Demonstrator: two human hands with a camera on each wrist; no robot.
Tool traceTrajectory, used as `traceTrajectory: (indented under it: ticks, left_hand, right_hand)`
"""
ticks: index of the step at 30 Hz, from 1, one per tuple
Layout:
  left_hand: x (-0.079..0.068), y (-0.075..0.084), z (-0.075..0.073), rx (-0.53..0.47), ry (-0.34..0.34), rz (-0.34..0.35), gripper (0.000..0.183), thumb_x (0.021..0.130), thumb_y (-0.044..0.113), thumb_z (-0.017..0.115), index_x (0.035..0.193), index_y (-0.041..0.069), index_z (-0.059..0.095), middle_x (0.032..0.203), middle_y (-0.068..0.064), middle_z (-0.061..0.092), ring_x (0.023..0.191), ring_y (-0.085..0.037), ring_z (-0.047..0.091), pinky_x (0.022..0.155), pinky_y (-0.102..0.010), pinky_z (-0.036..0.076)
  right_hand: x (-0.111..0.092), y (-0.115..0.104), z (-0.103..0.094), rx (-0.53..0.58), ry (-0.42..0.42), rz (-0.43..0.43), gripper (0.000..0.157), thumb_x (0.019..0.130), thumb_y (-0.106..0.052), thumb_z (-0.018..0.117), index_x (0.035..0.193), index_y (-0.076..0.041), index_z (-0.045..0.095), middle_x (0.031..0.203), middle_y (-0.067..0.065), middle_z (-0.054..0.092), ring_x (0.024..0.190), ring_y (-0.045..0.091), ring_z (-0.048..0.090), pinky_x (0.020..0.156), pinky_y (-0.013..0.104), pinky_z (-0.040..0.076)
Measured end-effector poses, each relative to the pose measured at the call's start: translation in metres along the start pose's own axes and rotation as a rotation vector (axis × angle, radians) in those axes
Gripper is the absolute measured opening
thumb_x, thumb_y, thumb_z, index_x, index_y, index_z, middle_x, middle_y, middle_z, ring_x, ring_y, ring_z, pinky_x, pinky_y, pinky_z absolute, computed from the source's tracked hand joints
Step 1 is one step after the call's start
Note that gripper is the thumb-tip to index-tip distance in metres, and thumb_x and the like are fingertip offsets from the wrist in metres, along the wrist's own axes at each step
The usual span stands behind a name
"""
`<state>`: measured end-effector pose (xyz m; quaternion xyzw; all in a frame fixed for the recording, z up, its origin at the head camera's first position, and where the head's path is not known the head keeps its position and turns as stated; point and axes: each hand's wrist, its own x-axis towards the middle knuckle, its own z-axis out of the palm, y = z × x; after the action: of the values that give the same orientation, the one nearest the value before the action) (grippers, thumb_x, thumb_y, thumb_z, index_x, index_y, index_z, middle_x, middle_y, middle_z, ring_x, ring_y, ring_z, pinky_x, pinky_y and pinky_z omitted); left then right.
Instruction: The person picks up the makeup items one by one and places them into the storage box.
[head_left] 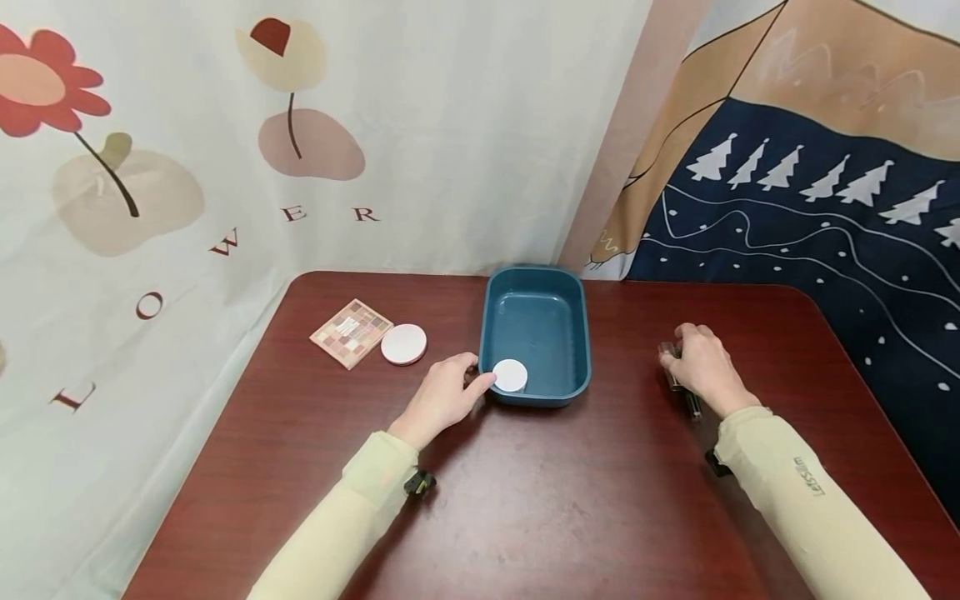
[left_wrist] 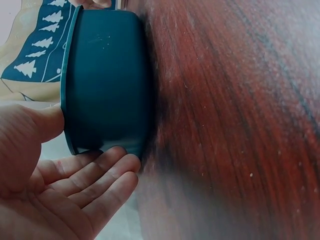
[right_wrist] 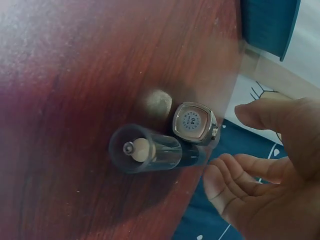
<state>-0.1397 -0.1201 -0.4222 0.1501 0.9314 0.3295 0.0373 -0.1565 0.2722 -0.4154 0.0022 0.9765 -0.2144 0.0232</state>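
My left hand (head_left: pixel 442 392) holds the near left corner of a blue plastic bin (head_left: pixel 535 333), thumb over the rim and fingers against the outer wall. A small round white container (head_left: pixel 511 376) sits inside the bin, in that same corner. On the right, my right hand (head_left: pixel 705 367) hovers around two small cosmetic containers lying side by side. One is a square-ended bottle (right_wrist: pixel 191 124) with a label marked 04. The other is a tube with a clear end (right_wrist: pixel 145 150). Thumb and fingers stand apart beside them in the right wrist view.
An eyeshadow palette (head_left: pixel 351 332) lies at the back left of the brown table (head_left: pixel 570 492). Beside it is a round pale compact (head_left: pixel 403 344). Printed curtains (head_left: pixel 450 133) hang behind the table's far edge.
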Motion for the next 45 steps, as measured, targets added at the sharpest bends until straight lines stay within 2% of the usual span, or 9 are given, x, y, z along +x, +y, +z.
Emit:
traceTrajectory:
  ticks: [8,16,30,45]
  left_hand:
    - [0.004,0.001,-0.002,0.009,0.016,0.040,0.022,0.100,0.027,0.069,0.100,0.006,0.067,0.088,-0.006,0.068,0.084,-0.021,0.065,0.080,-0.038,0.054]
    - [0.003,0.001,-0.003,0.016,0.013,0.030,0.022,0.100,0.028,0.070,0.101,0.006,0.067,0.090,-0.007,0.069,0.085,-0.022,0.066,0.080,-0.039,0.054]
    - [0.001,0.000,-0.002,0.016,-0.005,0.008,0.021,0.100,0.028,0.068,0.098,0.007,0.066,0.085,-0.003,0.068,0.082,-0.018,0.065,0.077,-0.037,0.054]
    - [-0.001,-0.001,-0.001,0.004,-0.004,-0.011,0.025,0.100,0.030,0.069,0.104,0.005,0.067,0.089,-0.005,0.069,0.084,-0.020,0.066,0.080,-0.039,0.054]
  right_hand:
    - [-0.001,0.001,0.001,-0.028,-0.061,0.035,0.046,0.093,-0.018,0.071,0.119,0.016,0.052,0.107,0.033,0.052,0.091,0.045,0.056,0.079,0.056,0.053]
    - [0.002,-0.003,0.000,-0.055,-0.087,0.032,0.038,0.092,-0.016,0.073,0.108,0.013,0.053,0.100,0.031,0.051,0.086,0.042,0.056,0.073,0.053,0.053]
    - [0.004,-0.008,0.004,-0.064,-0.138,0.045,0.047,0.092,-0.014,0.073,0.118,0.017,0.050,0.101,0.032,0.053,0.083,0.041,0.058,0.071,0.050,0.055]
    - [0.006,-0.010,0.007,-0.084,-0.142,0.015,0.041,0.091,-0.013,0.073,0.115,0.015,0.056,0.100,0.030,0.058,0.083,0.039,0.058,0.072,0.051,0.054]
